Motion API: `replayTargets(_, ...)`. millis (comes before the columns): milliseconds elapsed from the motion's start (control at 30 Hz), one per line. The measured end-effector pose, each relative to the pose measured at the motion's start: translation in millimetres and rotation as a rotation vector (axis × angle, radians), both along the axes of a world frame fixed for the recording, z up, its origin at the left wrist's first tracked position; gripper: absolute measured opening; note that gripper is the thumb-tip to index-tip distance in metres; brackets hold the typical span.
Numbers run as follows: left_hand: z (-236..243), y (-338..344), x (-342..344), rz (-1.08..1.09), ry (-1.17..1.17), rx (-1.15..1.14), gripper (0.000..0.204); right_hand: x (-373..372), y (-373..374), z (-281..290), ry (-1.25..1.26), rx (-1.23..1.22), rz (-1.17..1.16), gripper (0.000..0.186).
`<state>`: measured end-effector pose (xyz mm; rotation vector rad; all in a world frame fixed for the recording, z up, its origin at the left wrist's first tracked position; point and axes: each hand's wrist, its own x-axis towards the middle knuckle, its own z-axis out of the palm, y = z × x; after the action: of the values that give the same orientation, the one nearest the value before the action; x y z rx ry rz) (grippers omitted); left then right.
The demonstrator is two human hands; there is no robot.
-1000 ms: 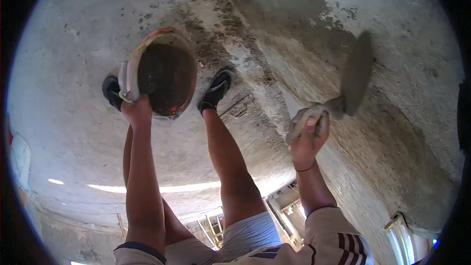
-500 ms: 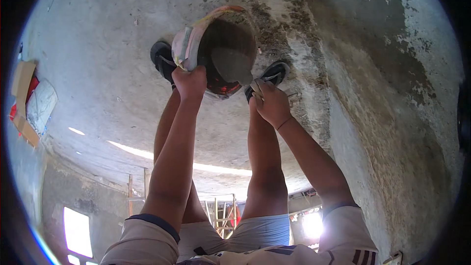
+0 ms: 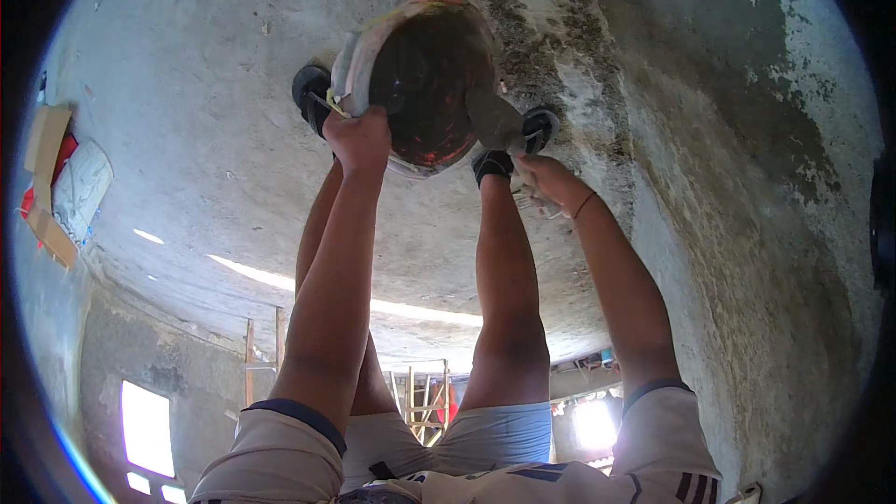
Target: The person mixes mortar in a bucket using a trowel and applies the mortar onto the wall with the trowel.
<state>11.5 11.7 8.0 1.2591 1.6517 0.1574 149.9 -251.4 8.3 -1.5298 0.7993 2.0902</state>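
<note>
Wall (image 3: 747, 224) rises along the right, with a darker grey patch (image 3: 747, 47) high on it; pale floor (image 3: 215, 159) spreads to the left. Bucket (image 3: 357, 61) sits ahead of the person, between and slightly beyond the two sandalled feet, mouth facing up toward the head. Placement probably keeps it within reach of both arms, with the spread stance giving balance.

Left hand (image 3: 359, 138) is closed on the bucket's near left edge, presumably to steady it or hold its mouth at a useful angle. Right hand (image 3: 555, 182) is wrapped around the handle of a trowel (image 3: 495, 119), whose grey blade points up and left across the bucket's right rim; the grip seems chosen to leave the blade free.

Unclear: whether the bucket's base touches the floor, its underside being out of sight. Its interior is too dark to read depth or contents. Cannot tell if the blade touches the rim or hovers above it. Fingers cover most of the trowel handle; left fingertips are hidden.
</note>
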Motion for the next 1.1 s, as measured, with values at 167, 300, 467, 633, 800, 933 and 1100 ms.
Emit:
replayTargets(167, -8.0, 12.9, -19.7, 0.14, -0.092, -0.029, 0.037, 20.6, 2.6, 36.3, 0.003, -0.079, 0.17, 0.048)
replayTargets(300, -27.0, 15.8, -22.0, 0.077, 0.037, 0.017, 0.034, 27.3, -66.8, 33.9, 0.013, -0.122, 0.463, 0.048)
replayTargets(467, -9.8, 10.5, -8.8, 0.17, 0.009, 0.082, 0.026, 13.6, -94.5, 71.4, -0.381, -0.134, 0.56, 0.035)
replayTargets(633, 3.1, 4.5, 2.9, -0.022, 0.053, 0.003, 0.025, 0.3, -3.2, 89.9, -0.81, 0.205, 0.796, 0.029)
replayTargets(800, 6.8, 6.6, 6.9, -0.045, 0.059, 0.029, 0.018, -24.5, 68.2, 53.1, -0.911, 0.479, 0.986, 0.03)
replayTargets(933, 9.6, 7.9, 9.1, -0.08, 0.088, -0.018, 0.017, -39.0, 103.8, 1.9, -0.771, 0.477, 1.281, 0.027)
replayTargets(1100, 0.6, 3.8, 6.0, -0.029, -0.047, 0.054, 0.017, -42.6, 126.4, -40.3, -0.852, 0.509, 1.293, 0.02)
